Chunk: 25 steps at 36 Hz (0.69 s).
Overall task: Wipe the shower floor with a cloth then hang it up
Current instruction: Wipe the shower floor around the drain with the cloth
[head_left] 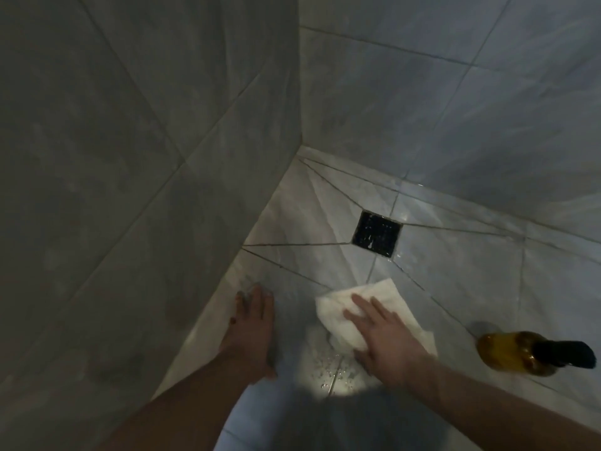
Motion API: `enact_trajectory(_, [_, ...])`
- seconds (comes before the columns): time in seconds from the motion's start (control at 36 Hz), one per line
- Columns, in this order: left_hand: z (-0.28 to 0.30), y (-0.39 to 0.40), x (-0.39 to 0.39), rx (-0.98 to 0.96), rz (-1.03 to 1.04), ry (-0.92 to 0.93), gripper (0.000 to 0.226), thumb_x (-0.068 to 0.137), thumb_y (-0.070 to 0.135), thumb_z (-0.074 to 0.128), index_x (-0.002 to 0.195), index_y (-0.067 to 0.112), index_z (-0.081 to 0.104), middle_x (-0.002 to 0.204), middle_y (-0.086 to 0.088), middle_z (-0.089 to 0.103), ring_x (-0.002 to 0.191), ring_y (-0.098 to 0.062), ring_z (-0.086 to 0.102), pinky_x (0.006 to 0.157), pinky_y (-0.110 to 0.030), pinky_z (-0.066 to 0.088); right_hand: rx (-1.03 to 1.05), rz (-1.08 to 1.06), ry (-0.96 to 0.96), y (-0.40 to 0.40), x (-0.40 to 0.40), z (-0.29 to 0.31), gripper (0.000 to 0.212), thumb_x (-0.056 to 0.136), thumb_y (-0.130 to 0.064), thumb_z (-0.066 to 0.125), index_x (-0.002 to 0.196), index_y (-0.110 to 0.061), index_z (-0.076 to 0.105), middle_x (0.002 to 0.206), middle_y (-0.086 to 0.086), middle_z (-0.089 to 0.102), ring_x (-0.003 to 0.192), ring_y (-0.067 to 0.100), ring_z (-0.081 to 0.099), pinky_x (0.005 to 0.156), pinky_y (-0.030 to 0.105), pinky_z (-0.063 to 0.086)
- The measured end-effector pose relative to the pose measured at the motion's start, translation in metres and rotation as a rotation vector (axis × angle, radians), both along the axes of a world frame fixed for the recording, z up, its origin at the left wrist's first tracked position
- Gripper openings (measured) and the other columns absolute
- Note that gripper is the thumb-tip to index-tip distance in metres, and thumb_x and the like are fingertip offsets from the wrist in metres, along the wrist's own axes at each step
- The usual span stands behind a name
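A white cloth (pixel 387 297) lies flat on the pale tiled shower floor (pixel 455 275), a little below the drain. My right hand (pixel 383 336) presses on it with straight, spread fingers. To the left, my left hand (pixel 253 327) rests flat on the floor beside the wall, fingers straight, holding nothing. Water drops (pixel 331 369) glisten on the tile between my hands.
A black square drain (pixel 377 234) sits in the floor above the cloth. An amber bottle with a black pump top (pixel 520 356) lies on its side at the right. Grey tiled walls (pixel 146 157) meet in a corner at the back.
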<state>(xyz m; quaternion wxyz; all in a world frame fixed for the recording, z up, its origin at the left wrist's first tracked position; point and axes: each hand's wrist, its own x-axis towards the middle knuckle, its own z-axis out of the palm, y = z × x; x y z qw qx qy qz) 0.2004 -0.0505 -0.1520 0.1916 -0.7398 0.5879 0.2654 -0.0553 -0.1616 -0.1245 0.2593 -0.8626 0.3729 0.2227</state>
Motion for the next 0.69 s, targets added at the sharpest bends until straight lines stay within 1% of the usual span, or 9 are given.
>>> enact_trajectory(0.06, [0.003, 0.001, -0.001, -0.008, -0.005, 0.007, 0.153, 0.052, 0.059, 0.085, 0.147, 0.005, -0.023, 0.154, -0.021, -0.027, 0.140, -0.053, -0.015, 0.115, -0.057, 0.023, 0.007, -0.004, 0.041, 0.008, -0.026, -0.001, 0.078, 0.093, -0.038, 0.055, 0.156, -0.038, 0.007, 0.160, -0.012, -0.026, 0.152, 0.024, -0.012, 0.123, 0.046, 0.008])
enact_trajectory(0.11, [0.004, 0.003, -0.002, -0.002, 0.028, 0.028, 0.151, 0.054, 0.055, 0.086, 0.147, 0.007, -0.023, 0.155, -0.018, -0.028, 0.141, -0.052, -0.015, 0.115, -0.056, 0.024, -0.003, -0.047, 0.051, 0.004, -0.040, 0.000, 0.082, 0.093, -0.037, 0.057, 0.156, -0.038, 0.003, 0.158, -0.011, -0.030, 0.151, 0.024, -0.013, 0.124, 0.045, 0.006])
enact_trajectory(0.17, [0.007, 0.005, -0.001, -0.004, 0.044, 0.035, 0.151, 0.055, 0.053, 0.087, 0.148, 0.008, -0.023, 0.156, -0.016, -0.026, 0.142, -0.051, -0.014, 0.115, -0.055, 0.025, -0.033, -0.112, 0.041, -0.009, -0.040, -0.002, 0.084, 0.092, -0.036, 0.059, 0.156, -0.038, 0.004, 0.161, -0.007, -0.024, 0.152, 0.028, -0.007, 0.123, 0.046, 0.011])
enact_trajectory(0.25, [0.012, 0.004, -0.002, 0.009, 0.037, 0.027, 0.150, 0.056, 0.052, 0.087, 0.148, 0.007, -0.023, 0.156, -0.017, -0.026, 0.141, -0.051, -0.015, 0.115, -0.055, 0.024, -0.091, -0.290, -0.030, -0.030, -0.018, -0.007, 0.078, 0.091, -0.036, 0.060, 0.156, -0.029, 0.017, 0.165, 0.000, -0.007, 0.150, 0.035, 0.008, 0.118, 0.053, 0.023])
enact_trajectory(0.33, [0.009, 0.000, -0.001, 0.018, 0.030, 0.030, 0.154, 0.052, 0.054, 0.087, 0.147, 0.005, -0.025, 0.155, -0.018, -0.028, 0.141, -0.051, -0.019, 0.115, -0.057, 0.021, -0.057, -0.430, -0.052, -0.033, 0.016, -0.007, 0.075, 0.094, -0.035, 0.056, 0.156, -0.027, 0.014, 0.165, -0.004, -0.007, 0.150, 0.035, 0.004, 0.114, 0.064, 0.023])
enact_trajectory(0.47, [0.004, -0.002, -0.001, 0.020, 0.004, 0.010, 0.160, 0.048, 0.059, 0.086, 0.144, 0.003, -0.028, 0.154, -0.020, -0.030, 0.140, -0.052, -0.019, 0.114, -0.059, 0.020, -0.050, -0.167, -0.007, 0.016, 0.024, -0.002, 0.079, 0.097, -0.050, 0.040, 0.157, -0.029, -0.007, 0.163, -0.006, -0.022, 0.150, 0.035, -0.016, 0.116, 0.065, 0.008])
enact_trajectory(0.53, [0.009, 0.000, -0.001, 0.020, 0.018, 0.021, 0.157, 0.051, 0.057, 0.086, 0.145, 0.004, -0.028, 0.154, -0.019, -0.029, 0.141, -0.052, -0.017, 0.115, -0.059, 0.021, -0.012, -0.094, 0.000, 0.038, 0.010, -0.005, 0.080, 0.094, -0.065, 0.033, 0.155, -0.035, -0.009, 0.161, -0.011, -0.027, 0.148, 0.032, -0.023, 0.117, 0.063, 0.003])
enact_trajectory(0.58, [0.015, 0.001, -0.002, 0.026, 0.059, 0.046, 0.152, 0.055, 0.052, 0.087, 0.147, 0.007, -0.025, 0.155, -0.017, -0.029, 0.141, -0.052, -0.016, 0.115, -0.059, 0.021, 0.013, -0.099, 0.009, 0.052, -0.005, -0.006, 0.083, 0.087, -0.078, 0.027, 0.154, -0.042, -0.008, 0.158, -0.018, -0.029, 0.147, 0.028, -0.028, 0.117, 0.060, 0.001])
enact_trajectory(0.69, [0.021, 0.000, -0.005, 0.027, 0.082, 0.041, 0.150, 0.055, 0.047, 0.089, 0.148, 0.007, -0.022, 0.156, -0.017, -0.028, 0.142, -0.051, -0.015, 0.114, -0.058, 0.024, -0.043, -0.109, 0.092, 0.054, -0.033, -0.006, 0.074, 0.086, -0.071, 0.017, 0.144, -0.052, -0.023, 0.154, -0.015, -0.039, 0.145, 0.028, -0.033, 0.117, 0.059, 0.006])
